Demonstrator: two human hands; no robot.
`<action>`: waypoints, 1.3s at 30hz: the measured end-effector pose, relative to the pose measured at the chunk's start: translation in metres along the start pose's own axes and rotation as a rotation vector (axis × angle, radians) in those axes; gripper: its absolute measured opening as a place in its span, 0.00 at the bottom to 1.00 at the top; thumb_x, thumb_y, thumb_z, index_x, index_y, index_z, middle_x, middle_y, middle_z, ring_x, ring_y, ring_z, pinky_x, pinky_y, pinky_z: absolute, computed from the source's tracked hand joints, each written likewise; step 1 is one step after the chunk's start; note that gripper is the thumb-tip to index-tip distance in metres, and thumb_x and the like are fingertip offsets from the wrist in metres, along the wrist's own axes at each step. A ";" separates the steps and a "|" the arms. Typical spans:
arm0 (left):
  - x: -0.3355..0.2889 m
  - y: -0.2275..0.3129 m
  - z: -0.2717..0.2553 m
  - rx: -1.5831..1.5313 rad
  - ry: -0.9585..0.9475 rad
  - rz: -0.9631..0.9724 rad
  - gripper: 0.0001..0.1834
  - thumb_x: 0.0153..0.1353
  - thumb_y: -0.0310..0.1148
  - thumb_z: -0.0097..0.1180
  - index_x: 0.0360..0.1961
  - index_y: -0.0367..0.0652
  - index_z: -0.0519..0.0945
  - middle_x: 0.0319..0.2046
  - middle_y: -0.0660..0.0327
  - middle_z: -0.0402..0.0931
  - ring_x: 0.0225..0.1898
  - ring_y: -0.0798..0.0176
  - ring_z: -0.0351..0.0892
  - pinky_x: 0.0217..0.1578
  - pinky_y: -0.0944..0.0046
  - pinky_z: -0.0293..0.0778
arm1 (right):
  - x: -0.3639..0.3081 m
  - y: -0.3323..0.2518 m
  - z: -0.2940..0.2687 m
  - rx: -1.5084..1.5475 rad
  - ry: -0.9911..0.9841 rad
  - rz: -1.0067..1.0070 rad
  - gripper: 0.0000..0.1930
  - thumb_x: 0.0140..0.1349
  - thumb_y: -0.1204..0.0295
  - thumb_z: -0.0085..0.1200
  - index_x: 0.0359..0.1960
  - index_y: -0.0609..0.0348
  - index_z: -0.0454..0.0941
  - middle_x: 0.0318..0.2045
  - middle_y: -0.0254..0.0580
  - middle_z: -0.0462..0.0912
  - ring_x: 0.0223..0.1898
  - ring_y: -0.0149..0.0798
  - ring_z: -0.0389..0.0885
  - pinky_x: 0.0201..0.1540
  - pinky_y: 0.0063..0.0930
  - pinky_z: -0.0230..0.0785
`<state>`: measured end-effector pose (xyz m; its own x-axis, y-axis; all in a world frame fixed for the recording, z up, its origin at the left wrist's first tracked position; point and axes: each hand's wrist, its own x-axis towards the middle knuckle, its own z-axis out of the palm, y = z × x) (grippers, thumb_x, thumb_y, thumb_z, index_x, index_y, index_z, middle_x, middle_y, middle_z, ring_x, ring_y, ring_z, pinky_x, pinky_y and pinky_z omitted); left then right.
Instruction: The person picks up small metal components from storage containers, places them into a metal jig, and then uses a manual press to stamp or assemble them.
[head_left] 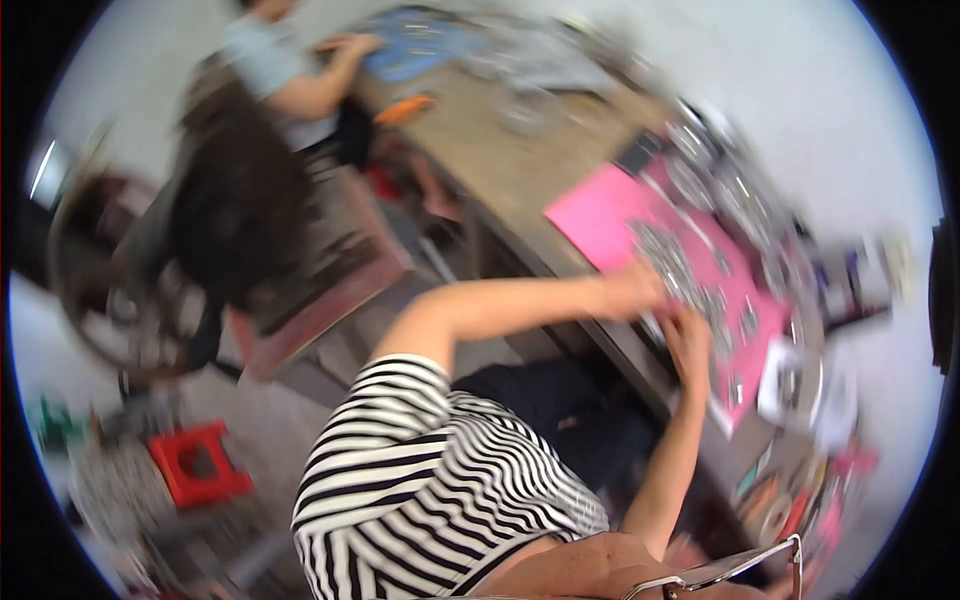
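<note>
My left hand (637,288) and my right hand (690,342) meet at the near edge of a pink mat (596,212) on the table. Their fingers are drawn in close together, blurred by motion. Whatever they pinch between them is too small and smeared to make out. Just beyond my fingers lies a heap of small shiny silver pieces (662,250), spread along the mat. A few more silver pieces (748,322) lie apart toward the mat's right side.
Clear plastic containers (745,205) line the wall side of the long wooden table (500,150). Across it, a seated person (290,75) works at a blue mat (415,45). A dark chair (240,190) and red stool (202,463) stand at left. White paper (775,385) lies beside the pink mat.
</note>
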<state>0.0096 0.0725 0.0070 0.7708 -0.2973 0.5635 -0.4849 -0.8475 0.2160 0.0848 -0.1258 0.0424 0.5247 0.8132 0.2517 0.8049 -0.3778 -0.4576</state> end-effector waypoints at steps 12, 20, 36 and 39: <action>0.017 0.060 0.000 -0.595 0.022 -0.286 0.04 0.65 0.25 0.57 0.40 0.37 0.78 0.31 0.54 0.77 0.34 0.52 0.75 0.38 0.55 0.70 | -0.032 0.028 -0.017 0.110 0.163 0.184 0.05 0.59 0.75 0.61 0.33 0.65 0.82 0.28 0.51 0.82 0.31 0.51 0.83 0.36 0.42 0.74; 0.014 0.065 0.020 -0.519 0.089 -0.153 0.06 0.61 0.22 0.59 0.39 0.36 0.77 0.36 0.53 0.75 0.38 0.48 0.75 0.40 0.53 0.71 | -0.034 0.026 -0.017 0.106 0.184 0.149 0.03 0.58 0.75 0.62 0.32 0.62 0.85 0.28 0.48 0.80 0.31 0.53 0.82 0.36 0.43 0.74; 0.007 0.067 0.020 -0.202 0.178 0.008 0.08 0.58 0.27 0.65 0.38 0.40 0.83 0.39 0.55 0.79 0.45 0.51 0.79 0.51 0.51 0.75 | -0.071 -0.003 -0.015 0.335 0.370 0.338 0.04 0.64 0.77 0.59 0.37 0.67 0.78 0.36 0.45 0.84 0.36 0.36 0.84 0.43 0.29 0.75; 0.004 0.065 0.015 -0.217 0.174 0.017 0.08 0.58 0.28 0.66 0.39 0.41 0.84 0.39 0.57 0.81 0.45 0.53 0.79 0.53 0.50 0.74 | -0.073 -0.010 -0.009 0.361 0.437 0.287 0.04 0.64 0.78 0.58 0.38 0.66 0.78 0.37 0.45 0.84 0.37 0.38 0.83 0.44 0.31 0.74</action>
<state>-0.0123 0.0090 0.0115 0.6884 -0.2143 0.6930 -0.5885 -0.7235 0.3609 0.0414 -0.1856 0.0362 0.8319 0.4173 0.3657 0.5109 -0.3188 -0.7984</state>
